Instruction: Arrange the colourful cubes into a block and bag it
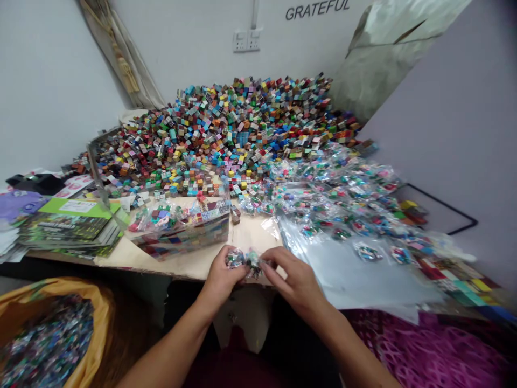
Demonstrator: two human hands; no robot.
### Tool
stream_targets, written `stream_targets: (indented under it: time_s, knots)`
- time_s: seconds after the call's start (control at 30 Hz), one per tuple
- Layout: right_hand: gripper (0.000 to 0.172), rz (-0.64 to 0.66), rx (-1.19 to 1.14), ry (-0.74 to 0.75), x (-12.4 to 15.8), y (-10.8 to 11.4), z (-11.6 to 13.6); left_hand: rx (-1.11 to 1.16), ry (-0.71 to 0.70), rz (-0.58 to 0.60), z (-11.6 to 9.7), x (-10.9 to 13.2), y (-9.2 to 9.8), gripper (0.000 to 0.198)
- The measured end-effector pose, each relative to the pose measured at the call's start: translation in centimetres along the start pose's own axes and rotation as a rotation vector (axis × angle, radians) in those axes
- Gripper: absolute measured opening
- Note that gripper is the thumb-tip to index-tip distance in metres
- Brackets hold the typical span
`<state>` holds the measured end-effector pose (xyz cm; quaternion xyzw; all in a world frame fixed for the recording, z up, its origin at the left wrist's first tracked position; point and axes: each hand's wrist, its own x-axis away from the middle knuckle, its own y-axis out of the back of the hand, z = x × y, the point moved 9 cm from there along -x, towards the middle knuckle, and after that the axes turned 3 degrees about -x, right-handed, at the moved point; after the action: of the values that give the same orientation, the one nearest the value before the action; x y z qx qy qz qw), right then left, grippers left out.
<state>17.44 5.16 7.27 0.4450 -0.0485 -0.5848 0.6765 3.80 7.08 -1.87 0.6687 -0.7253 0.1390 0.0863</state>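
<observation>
Just over the table's front edge, my left hand is closed on a small clear plastic bag of tiny coloured pieces. My right hand pinches the edge of a second small bag, with green and dark pieces in it. The two bags nearly touch between my fingers; blur hides what the pieces are. Ahead of my left hand stands a clear box with patterned sides, holding more bagged pieces. A small brown block lies beside the box.
Small coloured blocks form a big heap against the wall. Filled clear bags and flat plastic sheets cover the right side. Booklets and a black tape dispenser lie left. Below them stands an orange sack of bagged pieces.
</observation>
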Motion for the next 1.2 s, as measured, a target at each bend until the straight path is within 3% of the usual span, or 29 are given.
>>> stream_targets:
  time_s: [0.1,0.2,0.3,0.5,0.7,0.87,1.1,1.2]
  knots:
    - [0.012,-0.137,0.165,0.088,0.4,2.0,0.7,0.071,0.047,-0.016,-0.1,0.2,0.0,0.043]
    - [0.017,-0.072,0.248,0.236,1.1,0.7,2.0,0.122,0.075,-0.015,-0.2,0.5,-0.2,0.043]
    - [0.022,-0.041,0.267,0.280,1.6,-0.7,2.2,0.196,0.129,-0.007,-0.1,0.9,-0.5,0.045]
    - [0.022,-0.071,0.256,0.240,1.1,-1.3,1.7,0.282,0.074,0.036,-0.8,1.3,-0.9,0.050]
    - [0.016,0.028,0.103,0.171,0.7,-1.8,1.7,0.164,0.008,-0.112,-1.0,1.1,0.9,0.057]
    - [0.014,0.073,-0.104,0.095,0.9,-1.9,0.5,0.127,0.009,-0.125,-0.5,0.5,1.4,0.056]
    - [0.012,0.081,-0.019,-0.006,1.4,-3.9,-2.7,-0.072,0.001,-0.087,-0.1,-0.7,1.1,0.051]
    - [0.017,0.111,0.042,-0.071,1.5,-4.4,-3.5,-0.062,0.044,0.001,-0.1,-0.6,0.8,0.052]
